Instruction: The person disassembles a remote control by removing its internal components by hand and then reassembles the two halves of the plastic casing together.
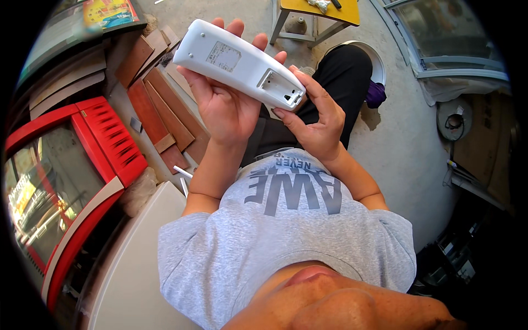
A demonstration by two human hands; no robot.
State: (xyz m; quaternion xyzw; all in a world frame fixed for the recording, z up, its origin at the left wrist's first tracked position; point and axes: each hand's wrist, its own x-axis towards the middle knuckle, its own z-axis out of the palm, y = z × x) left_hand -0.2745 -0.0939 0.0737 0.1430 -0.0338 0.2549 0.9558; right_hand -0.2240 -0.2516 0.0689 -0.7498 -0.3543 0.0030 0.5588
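A white remote control [248, 65] lies back side up across my left hand [228, 113]. The fingertips of that hand curl up along its far edge, and the palm supports it from below. Its battery compartment [278, 89] is uncovered at the right end, and I see no batteries inside. My right hand [322, 118] grips this end between thumb and fingers. A printed label and small round studs mark the back. The remote is above my lap, and its front face is hidden.
Wooden boards [151, 110] lie stacked on the floor to the left, beside a red-framed glass cabinet [113, 140]. A yellow-topped stool [350, 12] stands ahead. Beyond my knee are a white basin [378, 63] and a purple cloth [376, 95]. A framed glass panel [456, 33] leans at the far right.
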